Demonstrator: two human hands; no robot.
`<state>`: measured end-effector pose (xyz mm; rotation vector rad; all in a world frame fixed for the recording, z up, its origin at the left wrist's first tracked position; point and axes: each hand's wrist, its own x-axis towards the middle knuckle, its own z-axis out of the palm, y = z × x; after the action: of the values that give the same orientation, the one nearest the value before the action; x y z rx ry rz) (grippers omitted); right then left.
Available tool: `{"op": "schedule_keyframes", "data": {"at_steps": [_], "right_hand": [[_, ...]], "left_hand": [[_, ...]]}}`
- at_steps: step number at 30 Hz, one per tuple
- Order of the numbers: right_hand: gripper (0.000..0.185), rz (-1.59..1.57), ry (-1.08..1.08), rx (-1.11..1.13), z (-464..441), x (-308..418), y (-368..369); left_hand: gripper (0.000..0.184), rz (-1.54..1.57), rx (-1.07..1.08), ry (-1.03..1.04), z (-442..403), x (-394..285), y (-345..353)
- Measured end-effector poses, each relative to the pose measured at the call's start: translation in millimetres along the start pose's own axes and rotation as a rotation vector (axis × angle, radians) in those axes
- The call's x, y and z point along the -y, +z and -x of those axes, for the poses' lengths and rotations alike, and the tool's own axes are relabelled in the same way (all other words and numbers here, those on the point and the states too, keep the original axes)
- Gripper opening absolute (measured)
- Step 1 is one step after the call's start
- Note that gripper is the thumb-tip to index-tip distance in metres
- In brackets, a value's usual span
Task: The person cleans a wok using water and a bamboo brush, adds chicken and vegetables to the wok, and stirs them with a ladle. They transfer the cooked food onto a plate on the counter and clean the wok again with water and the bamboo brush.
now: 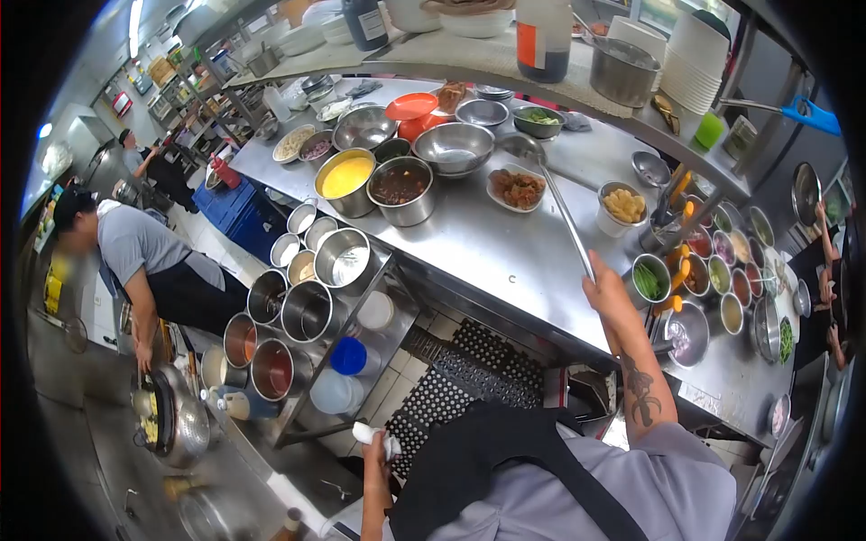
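Observation:
My right hand (pixel 608 293) is closed around the end of a long-handled metal ladle (pixel 565 215). The ladle reaches away over the steel counter (pixel 492 261), its bowl close to a white plate (pixel 494 199) of reddish-brown food. Left of that plate stand a pot of dark sauce (pixel 401 185), a pot of yellow liquid (pixel 346 176) and a wide metal bowl (pixel 454 149). To the right is a white tub (pixel 619 225) with pale yellow chunks. Low near my body, my left hand (pixel 373 460) grips a folded white cloth (pixel 380 440).
A shelf (pixel 577 97) with bottles and stacked bowls spans above the counter. Several pots (pixel 309 311) crowd a rack at left. There a person in an apron (pixel 185 252) holds a pan (pixel 155 410) at the stove. Ingredient tins (pixel 719 275) fill the right end. A perforated black mat (pixel 474 370) covers the floor.

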<state>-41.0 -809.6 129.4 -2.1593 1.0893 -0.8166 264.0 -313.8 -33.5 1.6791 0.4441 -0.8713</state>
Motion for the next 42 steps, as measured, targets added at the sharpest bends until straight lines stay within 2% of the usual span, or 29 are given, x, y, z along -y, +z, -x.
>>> {"op": "schedule_keyframes", "data": {"at_steps": [2,5,8,10,11,13,15,17,18,21,23,25,28,30,33,34,37,38,39,40,42], "right_hand": [[0.054,-0.452,0.423,0.202,7,37,-7],[0.049,-1.084,0.627,0.472,19,69,2],[0.048,-1.392,0.762,0.815,31,83,42],[0.049,-1.430,0.809,1.073,34,101,77],[0.049,-1.415,0.821,1.197,37,115,97],[0.050,-1.432,0.921,1.447,47,142,141],[0.050,-1.326,0.987,1.663,60,185,180],[0.049,-1.179,1.024,1.864,79,230,219],[0.052,-1.147,1.015,1.995,92,252,243],[0.053,-0.978,0.748,2.295,142,363,288],[0.061,-0.983,0.422,2.504,189,436,308],[0.054,-0.774,-0.009,2.462,243,492,311],[0.040,-0.514,-0.412,2.341,321,497,378],[0.032,-0.435,-0.384,2.412,362,498,390],[0.027,-0.331,-0.324,2.455,413,481,415],[0.025,-0.264,-0.303,2.457,425,479,423],[0.024,-0.098,-0.301,2.424,453,488,436],[0.023,-0.068,-0.301,2.412,460,497,441],[0.023,-0.041,-0.303,2.396,467,509,445],[0.022,-0.055,-0.404,2.382,472,527,447],[0.020,-0.205,-0.498,2.405,487,566,466]], "left_hand": [[0.035,0.112,0.055,0.051,3,14,-14],[0.035,0.180,0.039,0.062,23,23,-26],[0.037,0.319,0.012,0.055,58,21,-34],[0.039,0.475,0.003,0.107,71,37,-50],[0.041,0.506,-0.022,0.069,82,42,-61],[0.043,0.670,-0.042,0.164,100,57,-76],[0.042,0.736,-0.137,0.267,131,65,-92],[0.041,0.801,-0.199,0.285,166,81,-110],[0.042,0.816,-0.323,0.308,184,88,-117],[0.046,0.783,-0.670,0.362,226,132,-141],[0.045,0.768,-0.885,0.399,252,166,-151],[0.046,0.828,-1.034,0.367,272,203,-159],[0.056,0.916,-1.181,0.242,309,217,-173],[0.065,0.885,-1.245,0.132,324,226,-178],[0.073,0.104,-1.627,-0.024,281,307,-183],[0.081,0.010,-1.648,0.027,269,321,-187],[0.085,0.038,-1.424,-0.074,260,313,-184],[0.088,-0.011,-1.319,-0.205,256,311,-185],[0.087,-0.010,-1.373,-0.217,254,307,-186],[0.087,-0.010,-1.426,-0.228,255,300,-184],[0.087,-0.071,-1.552,-0.255,252,292,-181]]}}
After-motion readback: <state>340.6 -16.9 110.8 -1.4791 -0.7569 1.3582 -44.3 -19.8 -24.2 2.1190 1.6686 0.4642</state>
